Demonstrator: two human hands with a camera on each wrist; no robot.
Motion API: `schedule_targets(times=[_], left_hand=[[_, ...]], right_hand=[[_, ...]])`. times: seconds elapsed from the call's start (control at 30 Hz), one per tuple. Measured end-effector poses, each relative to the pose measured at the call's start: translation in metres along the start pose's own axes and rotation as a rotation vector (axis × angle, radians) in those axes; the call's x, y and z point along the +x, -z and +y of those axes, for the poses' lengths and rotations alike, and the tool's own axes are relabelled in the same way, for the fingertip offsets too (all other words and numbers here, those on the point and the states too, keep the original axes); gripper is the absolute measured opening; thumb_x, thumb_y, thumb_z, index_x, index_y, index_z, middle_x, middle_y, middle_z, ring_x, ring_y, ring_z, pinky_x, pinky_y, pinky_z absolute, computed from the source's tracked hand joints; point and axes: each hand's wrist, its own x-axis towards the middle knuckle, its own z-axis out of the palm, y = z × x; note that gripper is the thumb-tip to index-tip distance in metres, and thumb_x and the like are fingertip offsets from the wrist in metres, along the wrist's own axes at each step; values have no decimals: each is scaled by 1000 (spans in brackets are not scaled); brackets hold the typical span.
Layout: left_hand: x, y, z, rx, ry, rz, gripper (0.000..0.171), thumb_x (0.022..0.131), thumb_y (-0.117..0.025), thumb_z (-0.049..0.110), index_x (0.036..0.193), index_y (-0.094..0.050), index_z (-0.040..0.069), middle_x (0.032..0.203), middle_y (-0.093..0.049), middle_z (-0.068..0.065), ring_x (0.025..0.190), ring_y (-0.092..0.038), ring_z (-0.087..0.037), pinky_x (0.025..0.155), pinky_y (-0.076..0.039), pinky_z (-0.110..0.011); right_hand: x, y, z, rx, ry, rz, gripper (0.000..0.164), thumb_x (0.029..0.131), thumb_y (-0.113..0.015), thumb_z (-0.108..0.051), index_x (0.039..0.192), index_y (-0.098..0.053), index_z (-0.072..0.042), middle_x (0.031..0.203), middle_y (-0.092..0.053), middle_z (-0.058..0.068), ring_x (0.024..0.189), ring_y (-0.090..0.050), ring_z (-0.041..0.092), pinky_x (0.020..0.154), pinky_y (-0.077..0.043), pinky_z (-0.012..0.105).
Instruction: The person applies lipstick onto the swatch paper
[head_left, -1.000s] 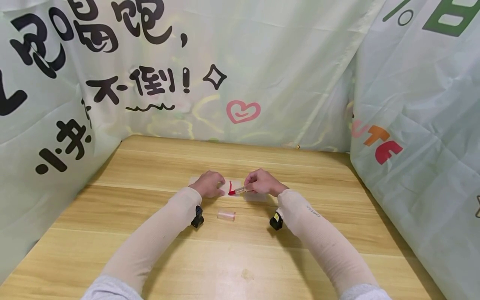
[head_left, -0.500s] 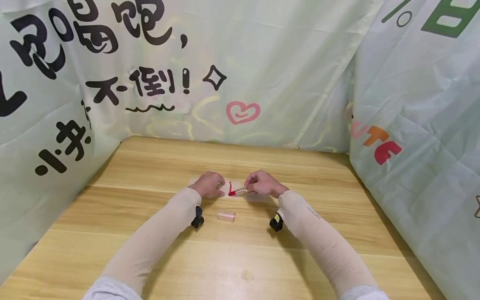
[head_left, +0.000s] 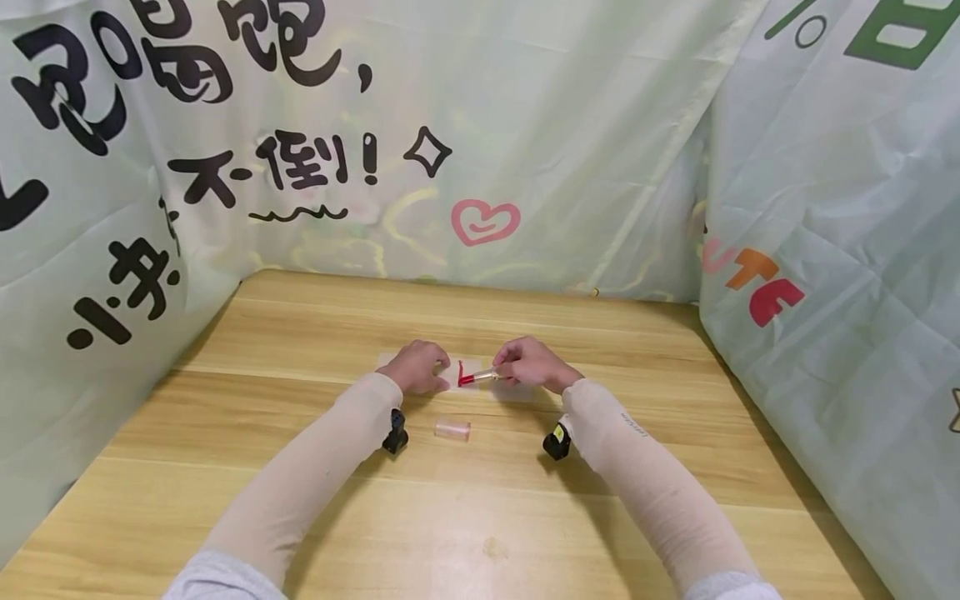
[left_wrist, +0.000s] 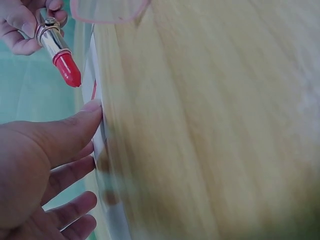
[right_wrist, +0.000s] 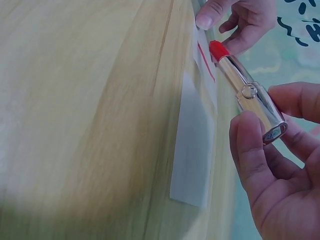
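Observation:
A lipstick (head_left: 482,377) with a red tip and a shiny metallic tube is held in my right hand (head_left: 534,364), between thumb and fingers. In the right wrist view the lipstick (right_wrist: 250,90) slants, its red end toward the paper. White paper (head_left: 472,385) lies flat and bears a red stroke (head_left: 461,371). The lipstick tip is close to this stroke; whether it touches cannot be told. My left hand (head_left: 417,367) rests on the paper's left side, thumb and fingers spread and loosely bent. Nearer me, a clear pinkish cap (head_left: 453,430) lies on its side.
Another white sheet (right_wrist: 192,145) lies below my right hand. A wood-grain table (head_left: 465,508) carries everything. Fabric curtains (head_left: 585,150) with printed characters hang at the back and both sides.
My right hand has shifted slightly right and up, and the lipstick lies at a flatter angle in the head view. My left hand and the cap stay in place.

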Motion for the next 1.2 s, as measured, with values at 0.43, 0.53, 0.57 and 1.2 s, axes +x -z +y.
schedule_targets(times=[0.43, 0.53, 0.57, 1.2], left_hand=[[5, 1, 3, -33, -36, -2, 44, 88, -73, 29, 125, -63, 7, 131, -59, -9, 125, -48, -30, 105, -39, -44], [6, 1, 6, -30, -61, 2, 43, 88, -73, 30, 124, -64, 7, 129, -60, -8, 125, -48, -31, 106, -37, -45], [7, 2, 7, -22, -72, 4, 43, 88, -73, 29, 123, -64, 8, 129, -60, -9, 125, -48, -32, 106, -37, -45], [17, -7, 37, 6, -153, 20, 45, 89, -72, 29, 127, -63, 6, 130, -60, -9, 125, -49, -31, 105, -39, -42]], right_hand=[[-8, 15, 8, 100, -17, 46, 14, 92, -60, -3, 104, -64, 5, 93, -64, 14, 87, -63, 30, 77, -56, 38], [-11, 19, 12, 122, -29, 60, 15, 92, -61, -4, 105, -63, 5, 96, -63, 13, 89, -62, 30, 79, -56, 38], [-12, 20, 13, 129, -33, 64, 16, 93, -61, -4, 105, -63, 5, 96, -63, 13, 89, -62, 30, 79, -56, 38], [-22, 39, 41, 143, -51, 136, 18, 93, -59, -2, 107, -60, 9, 98, -61, 15, 83, -63, 23, 77, -57, 33]])
